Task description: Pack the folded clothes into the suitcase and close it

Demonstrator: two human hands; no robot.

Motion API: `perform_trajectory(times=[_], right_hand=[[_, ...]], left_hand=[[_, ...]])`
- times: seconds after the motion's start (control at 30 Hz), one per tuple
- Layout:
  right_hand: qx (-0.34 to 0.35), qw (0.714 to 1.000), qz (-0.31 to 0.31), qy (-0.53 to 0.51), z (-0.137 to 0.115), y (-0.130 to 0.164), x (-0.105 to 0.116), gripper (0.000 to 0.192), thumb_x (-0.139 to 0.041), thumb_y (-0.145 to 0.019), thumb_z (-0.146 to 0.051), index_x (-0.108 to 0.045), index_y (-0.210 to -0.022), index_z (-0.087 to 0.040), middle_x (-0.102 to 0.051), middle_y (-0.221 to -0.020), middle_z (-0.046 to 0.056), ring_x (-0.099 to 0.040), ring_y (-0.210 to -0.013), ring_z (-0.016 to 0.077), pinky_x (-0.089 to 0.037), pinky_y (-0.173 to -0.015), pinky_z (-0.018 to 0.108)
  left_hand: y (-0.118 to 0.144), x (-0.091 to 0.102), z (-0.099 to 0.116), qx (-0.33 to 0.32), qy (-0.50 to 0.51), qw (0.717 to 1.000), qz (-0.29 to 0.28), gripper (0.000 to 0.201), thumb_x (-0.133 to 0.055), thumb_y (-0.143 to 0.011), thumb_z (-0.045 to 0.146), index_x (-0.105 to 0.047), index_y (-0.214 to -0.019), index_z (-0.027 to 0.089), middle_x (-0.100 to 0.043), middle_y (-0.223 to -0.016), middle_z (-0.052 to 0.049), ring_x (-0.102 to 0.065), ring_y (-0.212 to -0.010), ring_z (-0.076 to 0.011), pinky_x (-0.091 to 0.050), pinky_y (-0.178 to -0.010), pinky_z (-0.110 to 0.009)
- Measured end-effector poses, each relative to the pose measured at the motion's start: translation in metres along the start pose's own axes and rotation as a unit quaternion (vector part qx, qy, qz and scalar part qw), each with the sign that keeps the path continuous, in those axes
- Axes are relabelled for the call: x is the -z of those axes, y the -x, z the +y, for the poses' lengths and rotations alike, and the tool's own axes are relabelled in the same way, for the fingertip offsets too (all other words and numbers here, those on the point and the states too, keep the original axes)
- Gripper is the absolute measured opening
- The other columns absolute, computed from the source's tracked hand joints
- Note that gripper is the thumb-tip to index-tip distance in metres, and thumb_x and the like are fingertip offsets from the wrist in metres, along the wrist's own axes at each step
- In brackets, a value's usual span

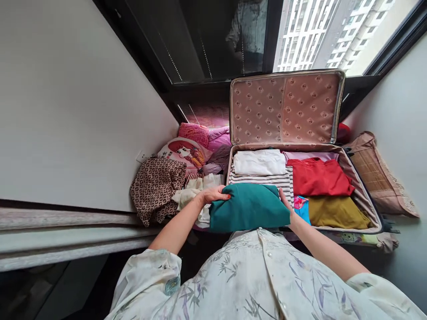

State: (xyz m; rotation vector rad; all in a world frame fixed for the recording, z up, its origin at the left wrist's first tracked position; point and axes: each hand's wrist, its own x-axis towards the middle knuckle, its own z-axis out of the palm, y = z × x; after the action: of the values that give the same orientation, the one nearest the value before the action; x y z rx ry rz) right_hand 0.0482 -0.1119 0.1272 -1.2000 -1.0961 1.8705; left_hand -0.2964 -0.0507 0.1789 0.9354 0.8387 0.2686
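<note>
A folded teal garment (250,208) hangs between my two hands, just in front of my shirt. My left hand (215,194) grips its left end, thumb on top. At its right end, my right hand (285,202) holds the edge, with part of the fingers hidden behind the cloth. Beyond it stands an open suitcase (370,206) with folded clothes inside. In it lie a white garment (260,162), a striped garment (267,178), a red garment (322,177) and a mustard garment (336,212). A blue patterned piece (302,209) shows beside the mustard one.
The suitcase lid (287,111) leans upright against the window. Left of the case are a brown patterned cloth (158,186), a cartoon cushion (185,153) and cream cloths (188,193). A brown checked cushion (380,173) rests by the right wall.
</note>
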Motion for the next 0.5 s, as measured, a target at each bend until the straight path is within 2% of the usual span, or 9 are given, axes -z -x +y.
perform_trajectory(times=[0.07, 0.13, 0.2, 0.33, 0.5], right_hand=[[-0.051, 0.998, 0.0, -0.045, 0.004, 0.009, 0.008, 0.052, -0.071, -0.076, -0.063, -0.074, -0.103, -0.019, -0.077, -0.092, 0.012, -0.074, -0.092, 0.0276, -0.059, -0.082, 0.04], [-0.104, 0.99, 0.012, -0.097, 0.007, 0.012, 0.012, 0.046, -0.084, -0.063, -0.049, -0.073, -0.098, -0.021, -0.078, -0.085, 0.008, -0.075, -0.082, 0.0269, -0.061, -0.078, 0.041], [-0.119, 0.983, 0.048, -0.133, 0.006, 0.011, 0.015, 0.047, -0.09, -0.052, -0.034, -0.07, -0.092, -0.022, -0.077, -0.078, 0.004, -0.073, -0.07, 0.0236, -0.061, -0.072, 0.038], [-0.076, 0.979, 0.103, -0.159, -0.005, 0.007, 0.036, 0.049, -0.093, -0.044, -0.026, -0.068, -0.086, -0.021, -0.075, -0.071, 0.0, -0.068, -0.059, 0.0176, -0.058, -0.063, 0.031], [-0.008, 0.985, 0.132, -0.112, -0.024, 0.011, 0.087, 0.049, -0.092, -0.048, -0.027, -0.069, -0.09, -0.019, -0.077, -0.08, 0.002, -0.07, -0.068, 0.0182, -0.057, -0.068, 0.031]], left_hand=[[-0.012, -0.003, -0.005, 0.025, -0.005, 0.999, -0.029, 0.053, -0.096, -0.059, 0.05, -0.079, -0.092, 0.013, -0.079, -0.091, -0.013, -0.075, -0.08, -0.0254, -0.062, -0.082, -0.038], [-0.023, -0.005, -0.006, 0.034, -0.014, 0.998, -0.042, 0.053, -0.096, -0.059, 0.051, -0.08, -0.093, 0.014, -0.08, -0.093, -0.013, -0.075, -0.082, -0.0252, -0.061, -0.084, -0.037], [-0.033, -0.005, 0.001, 0.032, -0.027, 0.998, -0.051, 0.053, -0.095, -0.061, 0.051, -0.08, -0.095, 0.014, -0.08, -0.096, -0.012, -0.075, -0.085, -0.0251, -0.061, -0.086, -0.036], [-0.053, -0.009, 0.021, 0.007, -0.049, 0.998, -0.041, 0.054, -0.095, -0.062, 0.048, -0.079, -0.102, 0.015, -0.08, -0.103, -0.012, -0.075, -0.091, -0.0268, -0.061, -0.086, -0.036], [-0.097, -0.029, 0.037, -0.032, -0.092, 0.994, -0.048, 0.05, -0.092, -0.065, 0.046, -0.079, -0.103, 0.015, -0.08, -0.1, -0.011, -0.074, -0.091, -0.0266, -0.061, -0.083, -0.035]])
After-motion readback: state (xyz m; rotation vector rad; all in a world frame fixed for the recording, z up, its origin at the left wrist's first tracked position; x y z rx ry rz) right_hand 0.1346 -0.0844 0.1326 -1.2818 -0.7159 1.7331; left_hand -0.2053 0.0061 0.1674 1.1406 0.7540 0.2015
